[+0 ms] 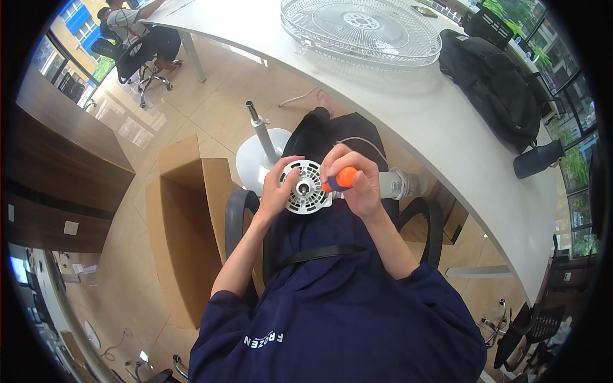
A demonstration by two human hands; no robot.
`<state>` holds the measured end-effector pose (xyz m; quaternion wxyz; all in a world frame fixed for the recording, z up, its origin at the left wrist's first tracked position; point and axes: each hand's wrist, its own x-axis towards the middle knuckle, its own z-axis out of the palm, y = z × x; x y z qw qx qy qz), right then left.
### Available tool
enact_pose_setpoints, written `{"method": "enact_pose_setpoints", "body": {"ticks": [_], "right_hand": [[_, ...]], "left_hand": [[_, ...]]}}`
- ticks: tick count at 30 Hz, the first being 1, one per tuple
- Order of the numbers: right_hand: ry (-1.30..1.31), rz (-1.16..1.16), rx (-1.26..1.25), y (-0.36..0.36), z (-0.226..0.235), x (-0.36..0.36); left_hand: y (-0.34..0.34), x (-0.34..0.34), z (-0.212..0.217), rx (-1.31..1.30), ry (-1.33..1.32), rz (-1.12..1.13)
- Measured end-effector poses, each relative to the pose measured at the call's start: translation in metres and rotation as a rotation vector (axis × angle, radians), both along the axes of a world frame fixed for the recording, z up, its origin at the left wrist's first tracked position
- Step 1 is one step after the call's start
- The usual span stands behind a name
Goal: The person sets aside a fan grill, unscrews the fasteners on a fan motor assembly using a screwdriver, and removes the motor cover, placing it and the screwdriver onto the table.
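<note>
Beige floor tiles [131, 268]; round white plastic housing [310, 196], I judge stiff, rim-held by left hand [273, 193]; right hand [365, 186] clasps orange-purple handle [345, 178].

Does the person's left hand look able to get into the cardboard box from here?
Probably yes, once freed: the open box stands close by on that side. For now, though, the left hand grips the round white vented part, and the black armrest stands partly in the way.

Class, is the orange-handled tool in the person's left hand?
No, the right hand holds the orange-handled tool, while the left hand grips the round white slotted part.
</note>
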<state>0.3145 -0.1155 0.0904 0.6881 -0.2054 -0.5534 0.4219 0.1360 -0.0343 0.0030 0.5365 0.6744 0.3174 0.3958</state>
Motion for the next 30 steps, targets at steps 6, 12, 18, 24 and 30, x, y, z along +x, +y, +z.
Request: {"method": "enact_pose_setpoints", "body": {"ticks": [6,12,18,24,30], "right_hand": [[0.017,0.161,-0.116,-0.004,0.002,-0.006],[0.016,0.158,-0.061,0.006,0.004,-0.013],[-0.157,0.364,-0.147,0.025,0.024,-0.003],[-0.201,0.412,-0.106,0.030,0.026,-0.005],[0.028,0.371,-0.174,0.016,0.010,-0.008]], "left_hand": [[0.002,-0.002,0.002,0.015,0.020,-0.015],[-0.001,-0.001,0.004,0.032,0.020,0.014],[0.004,-0.004,-0.012,0.021,0.025,-0.006],[0.010,-0.005,-0.019,0.022,-0.007,-0.030],[0.004,-0.001,-0.003,0.056,0.005,0.005]]}}
